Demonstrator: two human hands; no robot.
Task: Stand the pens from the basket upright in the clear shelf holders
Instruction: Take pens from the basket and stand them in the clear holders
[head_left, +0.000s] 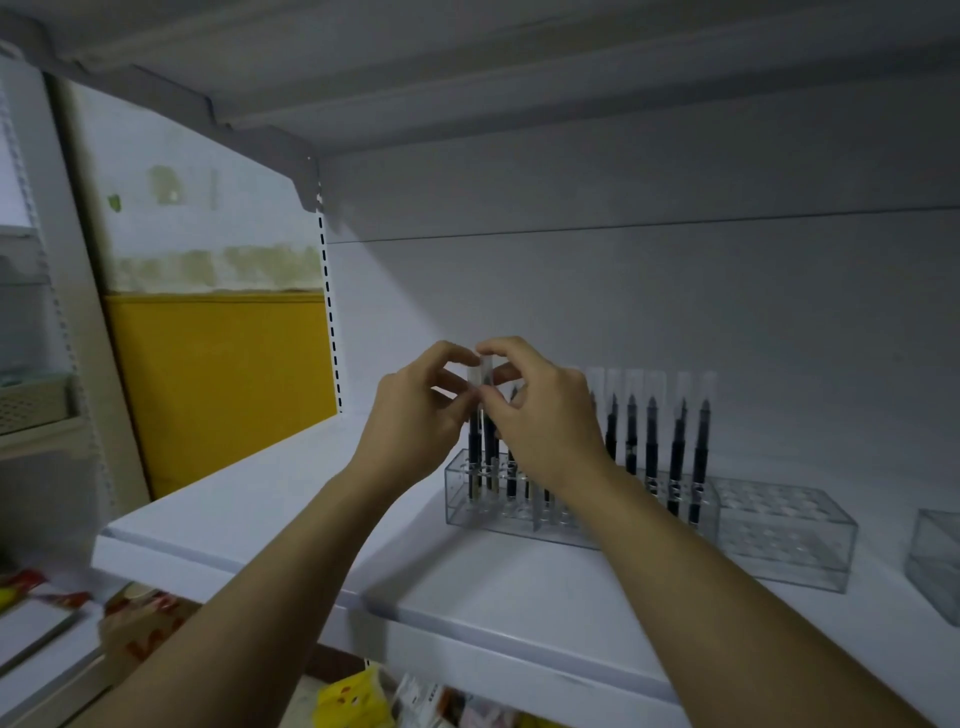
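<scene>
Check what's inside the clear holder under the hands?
Black pens stand upright in the holder. The left hand and right hand pinch one at its left end. The right wrist hides the middle holes.

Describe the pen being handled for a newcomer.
On the white shelf, find the clear plastic holder packed with black clear-capped pens. At its left end, the left hand and right hand pinch one pen by its cap; no neighbour is held.
</scene>
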